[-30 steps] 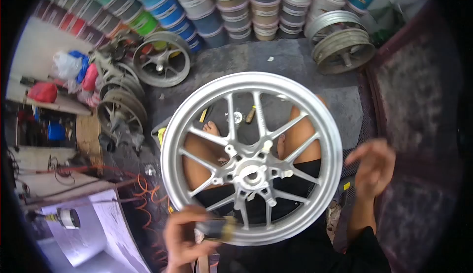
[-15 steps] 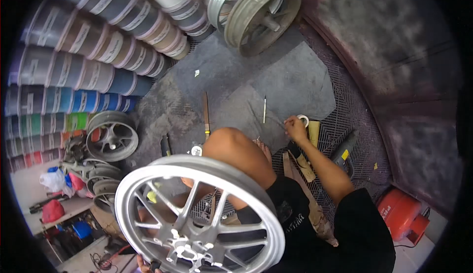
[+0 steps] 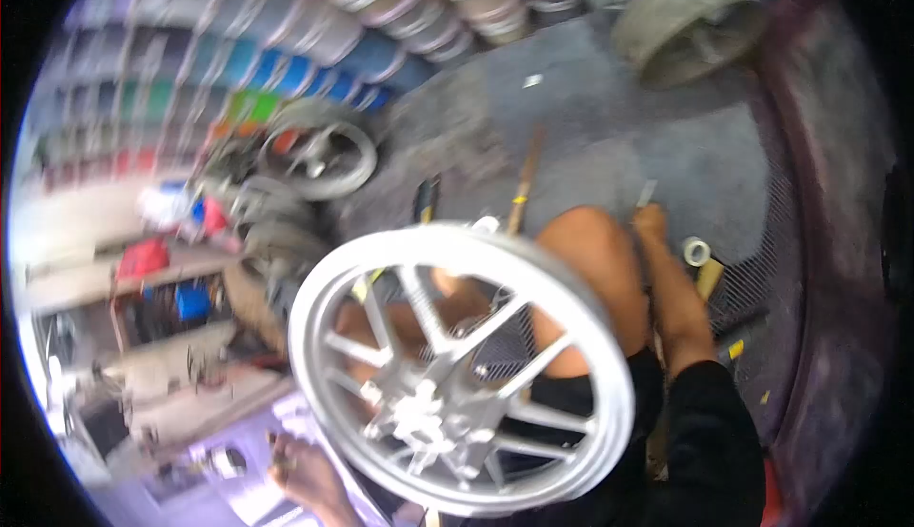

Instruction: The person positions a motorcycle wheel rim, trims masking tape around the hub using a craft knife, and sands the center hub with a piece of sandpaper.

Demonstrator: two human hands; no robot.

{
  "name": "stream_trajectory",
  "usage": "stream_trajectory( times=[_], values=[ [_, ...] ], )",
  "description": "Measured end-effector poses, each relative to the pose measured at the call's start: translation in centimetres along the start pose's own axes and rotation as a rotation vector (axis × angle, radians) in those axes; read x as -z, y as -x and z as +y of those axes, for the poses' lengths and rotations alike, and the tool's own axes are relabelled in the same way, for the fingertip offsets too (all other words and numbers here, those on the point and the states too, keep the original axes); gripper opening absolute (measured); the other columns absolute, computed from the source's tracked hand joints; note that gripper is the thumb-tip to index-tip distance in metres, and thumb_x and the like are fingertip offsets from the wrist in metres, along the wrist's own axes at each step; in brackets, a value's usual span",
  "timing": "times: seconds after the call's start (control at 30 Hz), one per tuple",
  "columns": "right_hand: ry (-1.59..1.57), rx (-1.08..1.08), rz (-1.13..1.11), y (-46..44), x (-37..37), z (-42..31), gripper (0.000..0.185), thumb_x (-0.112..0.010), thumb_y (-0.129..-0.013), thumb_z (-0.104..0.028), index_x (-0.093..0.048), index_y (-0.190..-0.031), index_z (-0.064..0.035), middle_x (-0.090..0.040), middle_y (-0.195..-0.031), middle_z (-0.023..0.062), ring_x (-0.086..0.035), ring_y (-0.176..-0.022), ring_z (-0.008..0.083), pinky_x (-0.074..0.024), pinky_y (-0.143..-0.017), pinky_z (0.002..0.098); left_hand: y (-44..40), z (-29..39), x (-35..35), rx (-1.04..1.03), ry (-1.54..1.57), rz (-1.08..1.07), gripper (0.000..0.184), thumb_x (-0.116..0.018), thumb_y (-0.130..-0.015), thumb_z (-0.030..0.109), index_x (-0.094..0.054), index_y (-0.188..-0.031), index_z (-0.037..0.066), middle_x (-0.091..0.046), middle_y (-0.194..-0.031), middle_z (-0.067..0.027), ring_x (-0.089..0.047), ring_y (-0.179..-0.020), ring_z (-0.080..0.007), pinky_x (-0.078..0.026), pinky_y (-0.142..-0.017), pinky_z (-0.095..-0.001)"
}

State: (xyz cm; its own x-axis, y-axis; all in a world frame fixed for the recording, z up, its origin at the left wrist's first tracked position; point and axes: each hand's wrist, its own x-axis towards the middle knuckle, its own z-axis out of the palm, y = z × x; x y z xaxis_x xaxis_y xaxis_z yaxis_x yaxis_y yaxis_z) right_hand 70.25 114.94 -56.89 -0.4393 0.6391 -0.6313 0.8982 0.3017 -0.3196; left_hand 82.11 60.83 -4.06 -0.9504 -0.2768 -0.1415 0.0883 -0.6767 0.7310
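A silver spoked motorcycle wheel (image 3: 609, 346) stands tilted before my lap, with white pieces around its hub (image 3: 419, 417); its support is hidden. My right hand (image 3: 651, 220) is beyond my knee, its fingers closed around the lower end of a thin white stick (image 3: 647, 190). Blur hides exactly what kind of stick it is. Lower left, outside the rim and apart from it, is my left hand (image 3: 303, 470). Its fingers are smeared by motion, so I cannot make out their pose or any held thing. A roll of tape (image 3: 696, 252) lies right of my right forearm.
A long thin blade with a yellow band (image 3: 522, 194) and a dark tool (image 3: 426, 201) lie on the floor mat (image 3: 590, 137). Other wheels stand at the left (image 3: 328, 167) and back right (image 3: 685, 41). Labelled tubs (image 3: 286, 22) line the back left; a cluttered bench (image 3: 190, 356) is at the left.
My view has swung left, shifting the scene rightward. My right hand has gone from beside the tape roll to the white stick and grasped it. The left hand has come away from the rim.
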Motion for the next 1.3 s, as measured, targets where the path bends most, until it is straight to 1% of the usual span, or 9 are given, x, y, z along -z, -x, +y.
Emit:
stream_trajectory(
  times=[0.07, 0.1, 0.17, 0.23, 0.47, 0.63, 0.77, 1.13, 1.3],
  values=[
    [-0.179, 0.138, -0.068, -2.4, 0.1, 2.0, 0.044, -0.06, -0.094, -0.037, -0.07, -0.106, 0.0048, -0.072, -0.102, 0.0224, -0.07, -0.091, 0.0387, -0.0519, -0.078, 0.0491, 0.3, -1.4, -2.2, 0.005, 0.036, 0.008, 0.054, -0.064, -0.087, 0.021, -0.05, -0.137, 0.005, -0.053, -0.116, -0.0053, -0.054, -0.093, -0.0201, -0.047, -0.078, -0.0336],
    [-0.309, 0.201, 0.098, -1.5, 0.8, 2.0, 0.04, -0.055, -0.096, -0.034, -0.066, -0.095, 0.0041, -0.07, -0.085, 0.0183, -0.067, -0.074, 0.0311, -0.0517, -0.068, 0.0448, 0.2, -1.3, -2.3, 0.042, 0.116, 0.002, 0.052, -0.066, -0.086, 0.014, -0.049, -0.134, 0.003, -0.05, -0.113, -0.005, -0.052, -0.095, -0.0194, -0.046, -0.075, -0.0326],
    [-0.804, 0.279, 0.061, 0.9, 5.5, 0.7, 0.033, -0.052, -0.098, -0.032, -0.057, -0.084, -0.0034, -0.057, -0.067, 0.009, -0.058, -0.062, 0.0201, -0.0482, -0.059, 0.0382, -0.6, -1.5, -2.8, 0.059, 0.141, 0.06, 0.032, -0.063, -0.093, 0.032, -0.059, -0.112, 0.006, -0.051, -0.105, -0.0057, -0.05, -0.084, -0.0165, -0.044, -0.067, -0.0299],
    [-1.076, 0.351, 0.014, 6.8, 12.2, -3.1, 0.029, -0.046, -0.101, -0.03, -0.048, -0.081, -0.0092, -0.047, -0.066, 0.0027, -0.053, -0.063, 0.0139, -0.0461, -0.06, 0.0327, -1.6, -0.9, -1.2, 0.125, 0.22, 0.022, 0.029, -0.061, -0.095, 0.036, -0.058, -0.104, 0.008, -0.055, -0.105, -0.0075, -0.051, -0.08, -0.0163, -0.043, -0.064, -0.0296],
    [-1.377, 0.838, -0.403, 28.9, 23.9, -16.3, 0.041, -0.038, -0.108, -0.037, -0.052, -0.086, -0.006, -0.064, -0.1, 0.0135, -0.063, -0.101, 0.0237, -0.0507, -0.087, 0.0359, -4.3, -4.5, 2.5, 0.081, 0.056, 0.109, 0.031, -0.057, -0.09, 0.029, -0.065, -0.108, 0.005, -0.06, -0.105, -0.0127, -0.053, -0.074, -0.0144, -0.043, -0.053, -0.0199],
    [-1.471, 0.819, -0.876, 32.8, 22.5, -19.9, 0.043, -0.034, -0.109, -0.036, -0.046, -0.08, -0.0075, -0.062, -0.12, 0.0213, -0.062, -0.112, 0.0278, -0.0524, -0.092, 0.0419, -3.5, -8.0, 2.3, 0.024, 0.041, 0.382, 0.029, -0.053, -0.089, 0.031, -0.057, -0.109, 0.01, -0.058, -0.09, -0.0096, -0.06, -0.087, -0.026, -0.052, -0.085, -0.0402],
    [-1.327, 1.017, -0.905, 32.4, 23.9, -18.3, 0.041, -0.034, -0.109, -0.035, -0.041, -0.077, -0.0094, -0.057, -0.134, 0.0256, -0.062, -0.116, 0.0308, -0.0518, -0.102, 0.0395, -5.2, -8.5, 1.5, 0.148, 0.096, 0.189, 0.037, -0.055, -0.09, 0.028, -0.058, -0.121, 0.007, -0.061, -0.102, -0.0117, -0.06, -0.104, -0.0287, -0.048, -0.098, -0.0431],
    [-1.303, 0.854, 0.137, 46.5, 20.2, -2.3, 0.037, -0.026, -0.11, -0.033, -0.039, -0.089, -0.0054, -0.054, -0.133, 0.0247, -0.054, -0.119, 0.0269, -0.0403, -0.108, 0.0418, -23.3, -9.7, -10.5, 0.546, 0.147, -0.647, 0.035, -0.056, -0.086, 0.005, -0.059, -0.121, 0.004, -0.059, -0.104, -0.0182, -0.059, -0.089, -0.0258, -0.053, -0.087, -0.0383],
    [-1.121, 0.796, 0.241, 48.2, 16.8, 2.0, 0.038, -0.032, -0.109, -0.038, -0.041, -0.091, -0.0053, -0.055, -0.123, 0.0194, -0.049, -0.11, 0.0217, -0.0355, -0.105, 0.0392, -23.9, -14.7, -14.0, 0.669, -0.128, -0.782, 0.025, -0.052, -0.089, 0.007, -0.058, -0.112, 0.003, -0.058, -0.098, -0.0127, -0.06, -0.091, -0.0225, -0.053, -0.085, -0.0395]
  ],
)
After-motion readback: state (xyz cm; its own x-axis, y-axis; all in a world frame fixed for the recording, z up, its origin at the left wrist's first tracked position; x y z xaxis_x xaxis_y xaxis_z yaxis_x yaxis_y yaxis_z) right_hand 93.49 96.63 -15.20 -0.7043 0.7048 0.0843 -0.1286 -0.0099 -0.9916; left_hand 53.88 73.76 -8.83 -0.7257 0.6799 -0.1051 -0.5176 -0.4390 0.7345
